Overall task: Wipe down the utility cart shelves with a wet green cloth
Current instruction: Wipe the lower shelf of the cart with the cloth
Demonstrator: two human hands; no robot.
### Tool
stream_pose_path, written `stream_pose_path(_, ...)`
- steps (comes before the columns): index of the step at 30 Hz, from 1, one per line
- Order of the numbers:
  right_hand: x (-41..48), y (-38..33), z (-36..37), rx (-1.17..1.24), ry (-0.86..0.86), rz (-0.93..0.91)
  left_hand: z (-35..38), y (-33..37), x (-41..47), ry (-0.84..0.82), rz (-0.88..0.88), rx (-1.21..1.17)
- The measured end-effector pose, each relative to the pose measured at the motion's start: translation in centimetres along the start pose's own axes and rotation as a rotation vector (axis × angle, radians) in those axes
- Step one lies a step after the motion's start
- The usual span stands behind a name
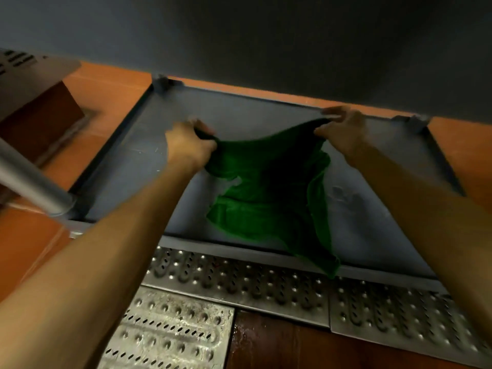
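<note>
I look down at the cart's grey bottom shelf (149, 166), which has a raised rim. A green cloth (269, 190) hangs spread between my two hands above the shelf, its lower corner drooping over the near rim. My left hand (187, 149) grips the cloth's upper left corner in a fist. My right hand (342, 130) pinches the upper right corner near the shelf's far rim. A dark upper shelf (266, 43) of the cart overhangs the far side.
A metal cart post (32, 179) slants in at the left. Perforated metal drain grates (239, 286) run along the floor at the shelf's near edge. Orange floor tiles (106, 86) surround the cart, wet at bottom centre. A steel unit stands at top left.
</note>
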State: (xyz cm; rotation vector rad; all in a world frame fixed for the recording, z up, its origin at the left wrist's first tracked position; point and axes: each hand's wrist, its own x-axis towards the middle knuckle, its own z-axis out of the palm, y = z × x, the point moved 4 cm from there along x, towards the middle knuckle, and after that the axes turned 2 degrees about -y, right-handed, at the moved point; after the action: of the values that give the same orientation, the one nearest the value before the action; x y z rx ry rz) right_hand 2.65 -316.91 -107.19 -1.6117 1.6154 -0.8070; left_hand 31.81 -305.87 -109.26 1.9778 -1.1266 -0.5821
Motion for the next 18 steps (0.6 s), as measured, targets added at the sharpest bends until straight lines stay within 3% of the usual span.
stream_pose_path(4, -2.0, 2.3, 4.0, -0.503, -0.195, -0.173, 1.9, -3.8, -2.1, -0.082, 0.003, 0.214)
stream_pose_path(8, -6.1, 4.1, 7.1, -0.585, -0.151, -0.353, 1.9, -6.3, -4.4, -0.069, 0.138, 0.455)
stream_pose_path(11, -8.7, 6.1, 9.8, -0.706, -0.287, -0.211, 0.1, -8.2, -5.4, -0.001, 0.18, 0.587)
stream_pose_path(18, -12.1, 9.6, 9.5, -0.859, -0.126, -0.018, -5.9, -13.5, -5.3, 0.106, 0.086, 0.662)
